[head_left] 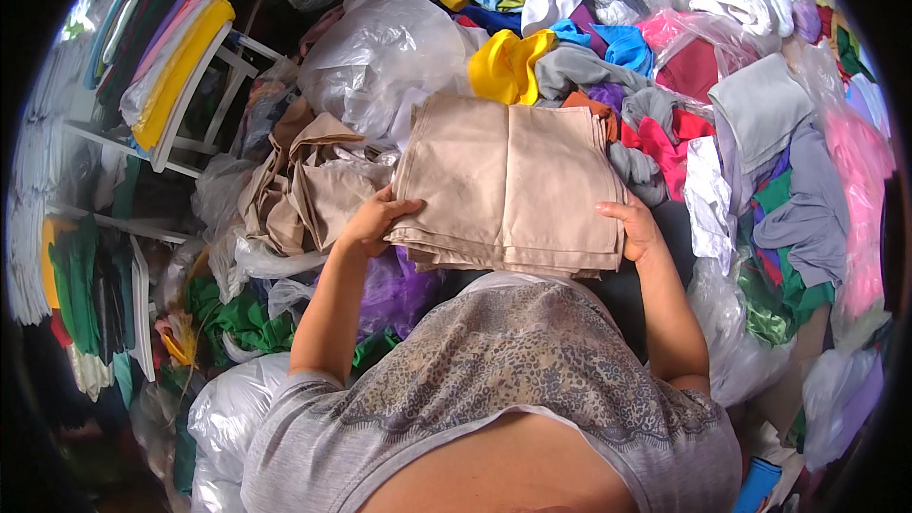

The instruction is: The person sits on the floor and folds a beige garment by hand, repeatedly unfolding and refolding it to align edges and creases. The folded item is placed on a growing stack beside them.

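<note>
A stack of beige cloths [551, 180] lies flat in front of me, a crease running down its middle. My left hand [372, 220] grips its left edge, thumb on top and the other fingers under the layers. On the right edge my right hand [631, 226] holds the stack the same way. The layers show as uneven edges along the near side and the left. Just left of my left hand sits a crumpled heap of beige cloth [309, 185], apart from the stack.
Behind the stack are a large clear plastic bag [385, 62], a yellow cloth [510, 66] and several mixed fabrics. A white rack [195, 100] with folded cloths stands at the left. Grey cloths [803, 209] and plastic bags pile up at the right. A purple bag [394, 293] lies near my left forearm.
</note>
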